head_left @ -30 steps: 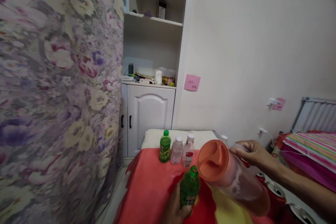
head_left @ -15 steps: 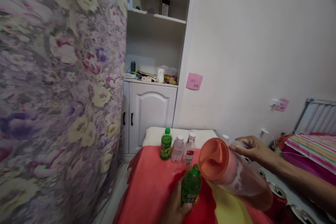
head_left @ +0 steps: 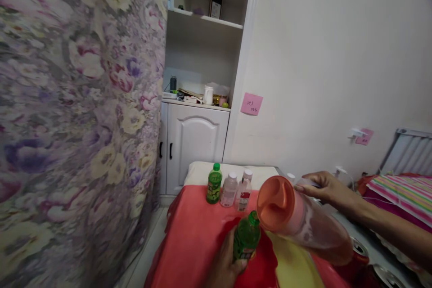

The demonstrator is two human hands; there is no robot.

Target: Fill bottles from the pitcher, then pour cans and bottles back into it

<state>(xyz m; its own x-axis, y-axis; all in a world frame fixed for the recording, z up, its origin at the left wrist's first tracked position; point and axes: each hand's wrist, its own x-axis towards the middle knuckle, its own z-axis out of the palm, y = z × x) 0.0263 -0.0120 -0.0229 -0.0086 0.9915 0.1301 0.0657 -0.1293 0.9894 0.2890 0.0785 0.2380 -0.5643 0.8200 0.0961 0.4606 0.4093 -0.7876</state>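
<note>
My left hand (head_left: pixel 227 256) is wrapped round a green bottle (head_left: pixel 248 234), held upright over the red part of the cloth. By its handle, my right hand (head_left: pixel 320 184) grips a clear pitcher (head_left: pixel 313 229) with an orange lid (head_left: pixel 276 202). The pitcher is tilted far over, its lid end toward the bottle's mouth and its base to the lower right. Cloudy liquid shows inside it. I cannot tell whether any liquid passes between the two. Behind them stand a capped green bottle (head_left: pixel 214 184) and two clear bottles with white caps, one (head_left: pixel 229 190) left of the other (head_left: pixel 243 192).
Several cans, one a red can (head_left: pixel 358 254), stand at the lower right. A red tablecloth (head_left: pixel 189 225) covers the table. A floral curtain (head_left: pixel 81 121) hangs at left, with a white cabinet (head_left: pixel 199 148) behind. A striped cloth (head_left: pixel 405 193) lies at right.
The view has shifted slightly, moving the background a little to the right. Both hands keep their hold, and the pitcher stays tilted near the bottle with almost no visible difference.
</note>
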